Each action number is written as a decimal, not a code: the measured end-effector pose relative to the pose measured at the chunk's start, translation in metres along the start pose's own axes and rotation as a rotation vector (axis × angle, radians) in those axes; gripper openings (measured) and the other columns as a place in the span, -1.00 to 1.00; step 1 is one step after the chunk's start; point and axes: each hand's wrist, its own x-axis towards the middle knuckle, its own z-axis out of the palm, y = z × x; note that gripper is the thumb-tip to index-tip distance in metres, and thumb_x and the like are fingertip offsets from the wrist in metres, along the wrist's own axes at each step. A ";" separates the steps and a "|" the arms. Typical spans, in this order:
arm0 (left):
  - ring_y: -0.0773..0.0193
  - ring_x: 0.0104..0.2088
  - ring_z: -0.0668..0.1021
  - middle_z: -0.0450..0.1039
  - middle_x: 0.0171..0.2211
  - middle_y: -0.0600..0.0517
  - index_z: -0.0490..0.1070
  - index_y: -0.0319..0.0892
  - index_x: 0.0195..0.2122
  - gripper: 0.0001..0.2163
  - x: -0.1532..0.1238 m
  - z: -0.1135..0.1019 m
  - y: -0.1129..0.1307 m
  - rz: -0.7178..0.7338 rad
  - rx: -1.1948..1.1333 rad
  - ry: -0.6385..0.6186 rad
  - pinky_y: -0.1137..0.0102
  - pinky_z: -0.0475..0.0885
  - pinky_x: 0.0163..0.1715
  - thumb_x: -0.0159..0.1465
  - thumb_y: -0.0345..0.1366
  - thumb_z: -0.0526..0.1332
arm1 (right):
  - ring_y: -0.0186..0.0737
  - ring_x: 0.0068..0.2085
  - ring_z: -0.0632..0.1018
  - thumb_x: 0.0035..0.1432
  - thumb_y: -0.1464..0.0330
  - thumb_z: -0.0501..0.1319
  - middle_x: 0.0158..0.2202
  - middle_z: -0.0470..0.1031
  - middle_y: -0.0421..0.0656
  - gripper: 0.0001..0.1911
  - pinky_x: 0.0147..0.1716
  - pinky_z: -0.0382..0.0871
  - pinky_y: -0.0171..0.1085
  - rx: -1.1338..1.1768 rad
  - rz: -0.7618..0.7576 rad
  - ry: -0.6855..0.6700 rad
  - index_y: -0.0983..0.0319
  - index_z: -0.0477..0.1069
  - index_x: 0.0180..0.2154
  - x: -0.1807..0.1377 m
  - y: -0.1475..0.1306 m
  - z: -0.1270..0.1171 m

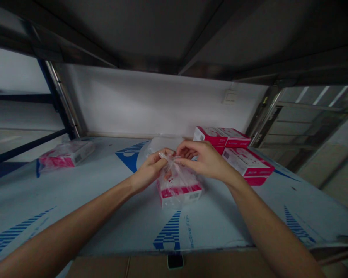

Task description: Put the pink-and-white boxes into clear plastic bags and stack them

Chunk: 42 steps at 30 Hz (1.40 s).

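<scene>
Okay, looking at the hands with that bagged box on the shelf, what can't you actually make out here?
- Head view: the print on the bagged box is too small and blurred by the clear bag.
- The bag's mouth is hidden under the left hand and right hand.
- The lower boxes of the stack of boxes are covered by the ones above.
- The second bagged box at far left is dim and blurred.

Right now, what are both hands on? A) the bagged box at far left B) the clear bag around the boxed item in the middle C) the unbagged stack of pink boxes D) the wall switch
B: left hand and right hand pinch the clear bag above its pink-and-white box; the stack lies apart.
</scene>
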 end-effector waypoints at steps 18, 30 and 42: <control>0.33 -0.45 0.53 0.52 -0.41 -0.02 0.49 -0.25 -0.23 -0.72 -0.003 -0.009 0.017 -0.243 -0.064 -0.040 0.38 0.42 -0.34 0.24 -0.11 0.38 | -0.30 -0.28 0.59 0.27 0.36 0.23 -0.26 0.67 -0.17 -0.82 -0.25 0.35 -0.27 -0.281 -0.074 -0.320 0.12 0.63 -0.20 -0.017 -0.014 0.002; 0.11 -0.05 0.62 0.57 -0.02 -0.07 0.37 -0.15 0.08 -0.52 -0.013 -0.015 0.026 0.440 1.152 0.020 0.24 0.53 0.00 0.16 -0.22 0.44 | -0.33 -0.36 0.52 0.17 0.19 0.32 -0.38 0.60 -0.17 -0.77 -0.35 0.36 -0.29 0.146 0.142 0.067 0.23 0.60 -0.29 0.001 0.027 0.014; 0.16 0.18 0.50 0.39 0.22 -0.09 0.14 -0.08 0.31 -0.34 -0.015 -0.018 0.022 0.595 1.284 -0.138 0.28 0.48 0.16 0.22 -0.40 0.36 | -0.36 -0.42 0.47 -0.06 0.40 0.36 -0.44 0.57 -0.21 -0.91 -0.35 0.34 -0.29 0.551 0.400 0.125 0.22 0.58 -0.40 0.012 0.038 0.045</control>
